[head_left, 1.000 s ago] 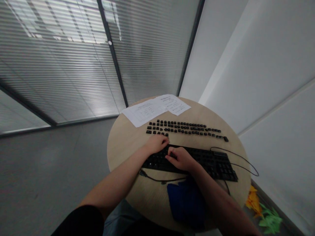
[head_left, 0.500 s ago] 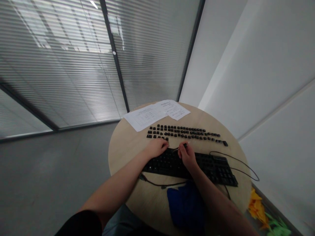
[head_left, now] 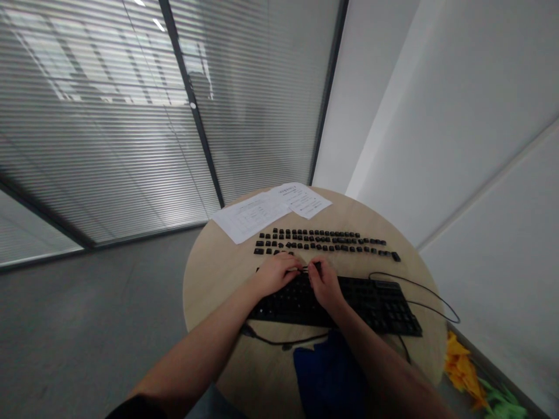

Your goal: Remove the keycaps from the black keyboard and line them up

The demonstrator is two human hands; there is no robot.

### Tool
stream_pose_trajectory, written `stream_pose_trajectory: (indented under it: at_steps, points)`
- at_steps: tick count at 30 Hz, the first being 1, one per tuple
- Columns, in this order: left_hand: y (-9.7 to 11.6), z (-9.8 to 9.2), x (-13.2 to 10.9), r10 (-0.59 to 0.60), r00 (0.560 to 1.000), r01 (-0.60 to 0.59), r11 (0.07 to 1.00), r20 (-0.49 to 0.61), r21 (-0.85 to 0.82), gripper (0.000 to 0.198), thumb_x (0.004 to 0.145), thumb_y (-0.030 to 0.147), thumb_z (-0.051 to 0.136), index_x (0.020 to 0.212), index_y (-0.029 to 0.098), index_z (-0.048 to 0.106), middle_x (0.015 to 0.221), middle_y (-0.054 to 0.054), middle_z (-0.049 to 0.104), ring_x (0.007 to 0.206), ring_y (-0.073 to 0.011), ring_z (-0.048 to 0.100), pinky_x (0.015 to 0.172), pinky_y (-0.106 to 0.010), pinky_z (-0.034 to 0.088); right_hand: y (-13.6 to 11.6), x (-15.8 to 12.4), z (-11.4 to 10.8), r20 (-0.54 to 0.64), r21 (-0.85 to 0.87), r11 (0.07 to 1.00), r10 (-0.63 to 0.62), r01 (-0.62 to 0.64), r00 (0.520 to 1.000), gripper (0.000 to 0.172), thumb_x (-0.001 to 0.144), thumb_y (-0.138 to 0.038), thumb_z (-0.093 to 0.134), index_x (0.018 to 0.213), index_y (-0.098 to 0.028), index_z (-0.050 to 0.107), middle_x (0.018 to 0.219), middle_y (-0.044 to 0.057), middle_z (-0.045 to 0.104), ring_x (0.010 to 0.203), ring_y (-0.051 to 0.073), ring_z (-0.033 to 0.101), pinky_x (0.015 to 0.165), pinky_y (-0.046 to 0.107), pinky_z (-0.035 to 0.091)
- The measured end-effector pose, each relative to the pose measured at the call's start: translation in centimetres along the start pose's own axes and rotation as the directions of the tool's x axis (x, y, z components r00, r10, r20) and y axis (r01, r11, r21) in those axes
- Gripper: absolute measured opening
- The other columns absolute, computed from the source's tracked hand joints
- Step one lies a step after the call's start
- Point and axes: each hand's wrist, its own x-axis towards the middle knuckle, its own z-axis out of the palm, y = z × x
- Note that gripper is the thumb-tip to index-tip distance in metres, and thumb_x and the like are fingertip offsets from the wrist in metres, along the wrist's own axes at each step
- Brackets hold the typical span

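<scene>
A black keyboard (head_left: 288, 305) lies across the round table, with both hands over its far edge. My right hand (head_left: 324, 285) is closed around the dark handle of a small tool with thin metal wires, which looks like a keycap puller (head_left: 304, 269). Its wire end points left, towards my left hand (head_left: 277, 273). The left fingers are pinched together at that end; whatever they hold is too small to make out. Just beyond the hands, loose black keycaps (head_left: 338, 248) lie in several rows, a few partly hidden behind my left hand.
Printed sheets of paper (head_left: 253, 216) lie at the table's (head_left: 205, 291) far left. A black cable (head_left: 283, 342) runs in front of the keyboard, and another cable (head_left: 437, 289) loops past the right edge. A blue cloth (head_left: 325, 372) lies close to me. Orange fabric (head_left: 463, 369) is on the floor at right.
My right hand has moved left with the keycap puller, and my left fingers now meet its wire end. The head view has shifted slightly.
</scene>
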Motion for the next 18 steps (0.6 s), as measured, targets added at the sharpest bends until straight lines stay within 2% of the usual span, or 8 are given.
stream_pose_trajectory:
  at_steps: [5, 8, 14, 18]
  points:
    - [-0.4, -0.1, 0.1, -0.126, 0.992, 0.128, 0.987, 0.022, -0.094, 0.012, 0.088, 0.020, 0.067, 0.098, 0.022, 0.074, 0.093, -0.003, 0.073, 0.090, -0.0186, 0.063, 0.085, -0.030, 0.048, -0.8, -0.1, -0.1, -0.073, -0.047, 0.999, -0.024, 0.020, 0.997, 0.020, 0.097, -0.038, 0.045, 0.092, -0.022, 0.056, 0.070, 0.004, 0.061, 0.065, 0.022, 0.059, 0.066, 0.035, 0.044]
    - [-0.4, -0.4, 0.2, -0.210, 0.977, 0.212, 0.968, 0.025, -0.132, 0.013, 0.086, 0.020, 0.069, 0.098, 0.021, 0.074, 0.090, -0.002, 0.071, 0.078, -0.0157, 0.061, 0.077, -0.028, 0.049, -1.0, -0.1, -0.1, -0.083, -0.042, 0.999, -0.013, 0.009, 0.997, 0.020, 0.097, -0.037, 0.043, 0.091, -0.022, 0.056, 0.073, 0.005, 0.063, 0.068, 0.023, 0.060, 0.067, 0.035, 0.044]
    - [0.4, -0.8, 0.3, -0.200, 0.979, 0.201, 0.977, 0.027, -0.074, 0.016, 0.085, 0.017, 0.066, 0.098, 0.021, 0.074, 0.092, -0.002, 0.072, 0.085, -0.0166, 0.063, 0.081, -0.029, 0.049, -0.9, -0.1, 0.3, -0.118, -0.064, 0.998, 0.015, -0.023, 0.993, 0.019, 0.098, -0.034, 0.042, 0.090, -0.022, 0.056, 0.068, 0.004, 0.062, 0.062, 0.022, 0.059, 0.063, 0.034, 0.041]
    - [0.1, -1.6, 0.2, -0.199, 0.980, 0.198, 0.979, -0.026, -0.056, 0.016, 0.083, 0.013, 0.064, 0.095, 0.020, 0.072, 0.098, -0.002, 0.073, 0.089, -0.0167, 0.065, 0.084, -0.029, 0.050, -0.5, 0.4, 0.1, -0.201, -0.058, 0.998, 0.015, -0.027, 0.979, 0.018, 0.097, -0.033, 0.042, 0.089, -0.023, 0.054, 0.069, 0.003, 0.062, 0.066, 0.022, 0.060, 0.066, 0.033, 0.042]
